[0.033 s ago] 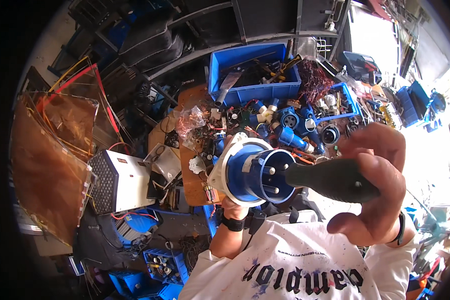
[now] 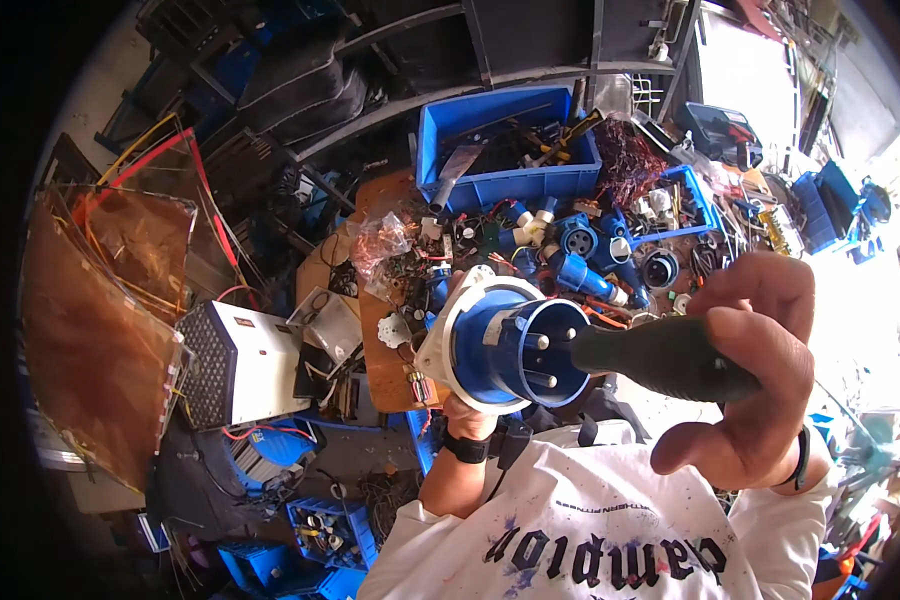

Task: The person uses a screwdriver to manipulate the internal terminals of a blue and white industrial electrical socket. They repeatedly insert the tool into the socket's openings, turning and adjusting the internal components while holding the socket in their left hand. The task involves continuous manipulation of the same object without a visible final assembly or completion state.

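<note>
My left hand (image 2: pixel 470 418) is mostly hidden behind a blue industrial plug inlet (image 2: pixel 495 340) with a white flange, holding it up in front of my chest. The inlet's round mouth faces right and shows several pale pins inside. In my right hand (image 2: pixel 775 365) is a screwdriver (image 2: pixel 665 360) with a dark green handle, gripped around its rear end by bent fingers. The handle's front end overlaps the inlet's mouth among the pins. The screwdriver's shaft and tip are out of sight, so what it touches inside cannot be seen.
Beyond my hands, a cluttered bench (image 2: pixel 385 365) holds blue connector parts (image 2: pixel 580 275), a blue bin (image 2: pixel 510 185) of tools and a smaller blue tray (image 2: pixel 712 205). A white metal box (image 2: pixel 260 360) stands at left. Blue crates (image 2: pixel 335 535) sit low down.
The fingers of my right hand have shifted slightly on the screwdriver handle. The inlet and my left hand look unmoved.
</note>
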`<action>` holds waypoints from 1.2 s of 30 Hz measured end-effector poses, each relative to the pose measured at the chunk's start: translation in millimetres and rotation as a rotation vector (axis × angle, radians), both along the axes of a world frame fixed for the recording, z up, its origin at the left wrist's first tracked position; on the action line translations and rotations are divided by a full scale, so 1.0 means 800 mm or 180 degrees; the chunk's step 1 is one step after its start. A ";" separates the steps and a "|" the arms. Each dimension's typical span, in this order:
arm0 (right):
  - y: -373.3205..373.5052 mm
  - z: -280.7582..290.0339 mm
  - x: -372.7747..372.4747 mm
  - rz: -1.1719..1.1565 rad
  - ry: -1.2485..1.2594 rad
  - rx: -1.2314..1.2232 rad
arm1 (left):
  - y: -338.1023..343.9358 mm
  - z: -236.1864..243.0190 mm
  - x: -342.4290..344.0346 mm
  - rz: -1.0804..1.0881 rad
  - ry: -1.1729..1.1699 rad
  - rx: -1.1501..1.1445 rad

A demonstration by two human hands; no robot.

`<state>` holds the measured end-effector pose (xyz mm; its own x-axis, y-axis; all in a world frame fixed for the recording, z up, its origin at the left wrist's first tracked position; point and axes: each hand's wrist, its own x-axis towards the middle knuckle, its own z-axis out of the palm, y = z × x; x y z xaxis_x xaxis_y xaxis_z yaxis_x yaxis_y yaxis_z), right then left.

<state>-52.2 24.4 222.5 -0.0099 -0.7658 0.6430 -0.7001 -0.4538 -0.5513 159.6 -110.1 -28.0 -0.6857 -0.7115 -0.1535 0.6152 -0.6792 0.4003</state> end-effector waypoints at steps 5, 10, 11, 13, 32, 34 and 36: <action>-0.005 -0.005 -0.004 0.0353 -0.0222 -0.0036 | 0.001 -0.002 0.003 0.0025 -0.0005 0.0002; -0.001 -0.004 -0.003 0.0031 0.0251 -0.0057 | 0.001 -0.002 0.000 -0.0011 0.0005 0.0012; 0.000 -0.005 -0.002 -0.0067 0.0310 -0.0055 | 0.001 -0.002 0.001 -0.0004 -0.0007 0.0009; 0.004 -0.007 0.000 -0.0266 0.0430 -0.0040 | 0.001 -0.003 0.002 -0.0003 -0.0013 0.0009; 0.012 -0.004 -0.004 -0.0297 0.0173 0.0243 | -0.001 -0.003 0.003 -0.0023 -0.0009 0.0023; 0.009 -0.016 -0.010 -0.0099 -0.0150 0.0055 | -0.002 -0.003 0.003 -0.0025 -0.0007 0.0023; 0.001 -0.022 -0.007 0.0235 -0.0718 -0.0064 | -0.003 -0.003 0.002 -0.0028 -0.0009 0.0023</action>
<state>-57.7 25.4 204.9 -0.0995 -0.7568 0.6460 -0.5248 -0.5117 -0.6803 160.9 -112.4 -30.8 -0.6915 -0.7043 -0.1606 0.6080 -0.6876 0.3969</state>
